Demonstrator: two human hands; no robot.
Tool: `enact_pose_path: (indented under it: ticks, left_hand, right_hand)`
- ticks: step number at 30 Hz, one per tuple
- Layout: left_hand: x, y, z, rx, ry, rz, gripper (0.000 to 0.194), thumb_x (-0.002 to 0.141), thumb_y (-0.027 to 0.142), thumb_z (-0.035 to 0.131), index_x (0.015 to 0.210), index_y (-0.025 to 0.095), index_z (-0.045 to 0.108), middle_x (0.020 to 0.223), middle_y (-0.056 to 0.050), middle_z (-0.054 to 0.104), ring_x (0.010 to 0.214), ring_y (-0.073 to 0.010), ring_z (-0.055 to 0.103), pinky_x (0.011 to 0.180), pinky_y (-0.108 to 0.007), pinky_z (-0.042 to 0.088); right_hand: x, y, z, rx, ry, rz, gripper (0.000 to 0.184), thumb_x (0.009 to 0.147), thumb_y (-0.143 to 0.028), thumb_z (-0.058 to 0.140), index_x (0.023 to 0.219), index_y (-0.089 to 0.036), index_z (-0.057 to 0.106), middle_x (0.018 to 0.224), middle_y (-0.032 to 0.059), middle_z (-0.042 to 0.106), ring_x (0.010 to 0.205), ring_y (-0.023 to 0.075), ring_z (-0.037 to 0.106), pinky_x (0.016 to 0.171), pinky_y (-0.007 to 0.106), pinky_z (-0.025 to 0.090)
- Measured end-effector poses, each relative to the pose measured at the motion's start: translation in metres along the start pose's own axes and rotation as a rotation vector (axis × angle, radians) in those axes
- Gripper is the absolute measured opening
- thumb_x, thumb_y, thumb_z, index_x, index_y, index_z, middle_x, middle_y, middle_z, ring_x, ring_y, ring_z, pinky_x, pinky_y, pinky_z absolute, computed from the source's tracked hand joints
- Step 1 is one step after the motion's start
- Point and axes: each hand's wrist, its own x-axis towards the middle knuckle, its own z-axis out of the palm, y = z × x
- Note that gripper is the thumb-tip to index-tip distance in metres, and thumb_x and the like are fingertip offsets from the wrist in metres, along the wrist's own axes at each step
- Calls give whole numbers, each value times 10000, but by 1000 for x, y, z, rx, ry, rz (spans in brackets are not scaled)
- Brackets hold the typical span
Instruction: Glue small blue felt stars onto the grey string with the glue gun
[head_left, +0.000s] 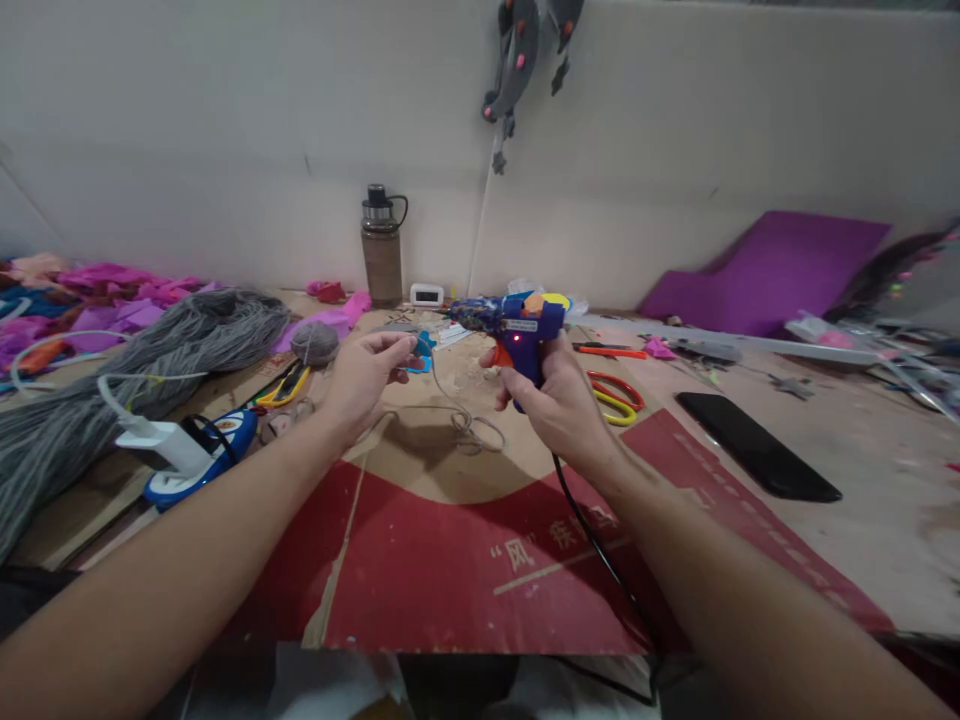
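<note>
Right hand [559, 400] holding one glue gun [528, 345]; left hand [367, 375], one blue piece [427, 344].

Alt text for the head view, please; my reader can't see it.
The right hand holds a blue glue gun; the left hand pinches a small blue piece. Red-printed cardboard lies beneath, a black phone to the right.

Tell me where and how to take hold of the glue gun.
Grip the glue gun by its handle, probably best from the right, as the right hand does. The handle points down, the orange trigger faces left, and the nozzle points left, away from that hand. The lit red light suggests the nozzle may be hot.
</note>
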Motion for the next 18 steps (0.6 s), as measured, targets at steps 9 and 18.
enact_pose_path:
  ticks: [9, 18]
  left_hand:
    - [-1, 0, 1, 20, 50, 134, 232, 697, 328, 779, 799, 131, 713, 712, -45, 709, 668, -151, 683, 612, -247, 515]
    - [-4, 5, 4, -15, 43, 175, 244, 692, 333, 787, 794, 133, 693, 706, -32, 701, 661, -159, 692, 663, -289, 563]
  right_hand:
    - [-3, 14, 0, -257, -65, -114, 233, 875, -172, 517, 1101, -213, 477, 1049, 89, 613, 857, 198, 591, 696, 356, 527]
    - [-6, 5, 4, -297, -71, -84, 197, 854, -148, 511, 1045, -197, 515, 987, 75, 608, 863, 191, 591, 741, 350, 505]
